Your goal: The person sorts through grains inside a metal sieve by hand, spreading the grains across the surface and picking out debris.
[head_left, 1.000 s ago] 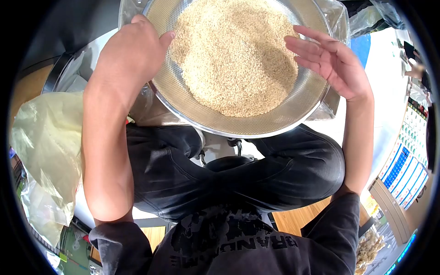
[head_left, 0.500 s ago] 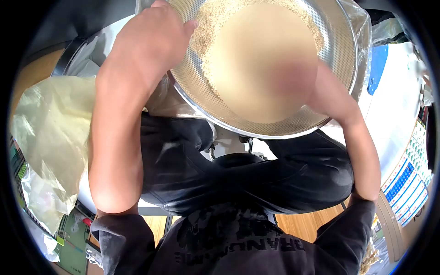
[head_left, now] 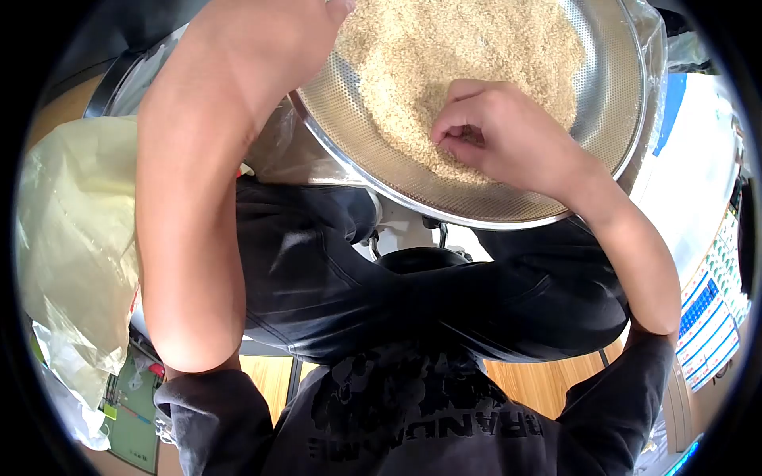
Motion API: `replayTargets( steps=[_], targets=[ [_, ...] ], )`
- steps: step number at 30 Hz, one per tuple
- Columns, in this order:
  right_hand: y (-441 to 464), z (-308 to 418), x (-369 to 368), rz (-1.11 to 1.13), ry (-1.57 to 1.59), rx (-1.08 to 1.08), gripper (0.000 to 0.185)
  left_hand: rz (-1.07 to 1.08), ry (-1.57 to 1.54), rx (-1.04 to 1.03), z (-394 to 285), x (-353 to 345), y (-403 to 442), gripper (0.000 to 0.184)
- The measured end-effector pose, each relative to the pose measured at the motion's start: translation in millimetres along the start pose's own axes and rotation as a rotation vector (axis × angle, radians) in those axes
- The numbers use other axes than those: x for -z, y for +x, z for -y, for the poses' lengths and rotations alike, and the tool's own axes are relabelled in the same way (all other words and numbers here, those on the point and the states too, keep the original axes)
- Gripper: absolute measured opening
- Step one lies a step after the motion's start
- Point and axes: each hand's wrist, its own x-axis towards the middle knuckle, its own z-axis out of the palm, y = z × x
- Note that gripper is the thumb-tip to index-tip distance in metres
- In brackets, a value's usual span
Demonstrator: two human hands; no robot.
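Note:
A wide perforated metal sieve [head_left: 337, 135] with a shiny rim lies over my lap, holding a layer of pale, husked-looking grain [head_left: 468, 47]. My right hand [head_left: 504, 131] is low over the near right part of the grain, thumb and fingertips curled together in a pinch. What sits between those fingertips, if anything, is too small to make out. At the top left, my left hand [head_left: 278, 36] is above the sieve's left side. Its thumb tip shows over the grain, but the other fingers are hidden or cut off by the upper edge.
Clear plastic film [head_left: 298, 151] shows around and under the sieve. A yellowish translucent bag [head_left: 75, 230] hangs at the left. On the right are a white surface [head_left: 698, 166] and a sheet printed with blue and red [head_left: 706, 317]. My dark trousers [head_left: 333, 278] are below the sieve.
The sieve appears slightly farther right and higher. My left hand has moved up, its fingers now mostly out of frame. My right hand, blurred over before, is now visible at the grain.

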Motion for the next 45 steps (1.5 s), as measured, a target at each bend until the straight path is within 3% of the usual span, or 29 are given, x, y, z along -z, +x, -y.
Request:
replayTargets(
  steps=[2,5,8,11,14,17,20,23,32,39,45],
  targets=[
    [1.1,-1.6,-2.5,-0.015,-0.039,-0.012,0.009,-0.003,0.0,0.011,0.7,5.5,5.5,0.055],
    [2.1,-4.4,-2.8,-0.015,-0.048,-0.017,0.01,0.231,-0.115,0.144,0.4,14.0,16.5,0.056],
    [3.2,-2.3,-0.5,0.03,-0.036,-0.075,0.011,0.069,-0.034,0.081,-8.0,11.5,3.0,0.057],
    [3.2,0.7,0.4,0.023,-0.057,-0.084,0.012,0.067,-0.033,0.046,-4.8,12.5,3.0,0.057],
    [3.4,0.6,0.8,0.024,-0.062,-0.083,0.012,0.153,-0.029,0.081,-14.9,22.8,7.9,0.057],
    [4.2,-1.0,0.3,0.02,-0.065,-0.063,0.011,0.267,-0.014,0.264,-27.0,28.3,11.1,0.057],
    [5.0,-1.6,-1.4,0.027,-0.051,-0.081,0.009,0.141,0.008,0.072,-4.9,11.5,6.0,0.056],
    [2.4,-0.5,-6.6,-0.025,-0.081,-0.027,0.007,0.046,-0.049,0.019,-2.2,10.2,-3.0,0.054],
    [3.9,5.7,-4.3,-0.014,-0.119,-0.023,0.004,0.102,-0.065,0.116,-2.0,11.4,-0.9,0.053],
    [4.1,0.2,-6.1,-0.036,-0.095,0.018,0.004,0.031,-0.053,-0.008,0.5,8.6,-4.2,0.053],
    [0.5,2.3,13.8,-0.111,0.116,0.008,0.005,-0.022,-0.074,-0.054,25.9,-21.3,12.4,0.057]
  ],
)
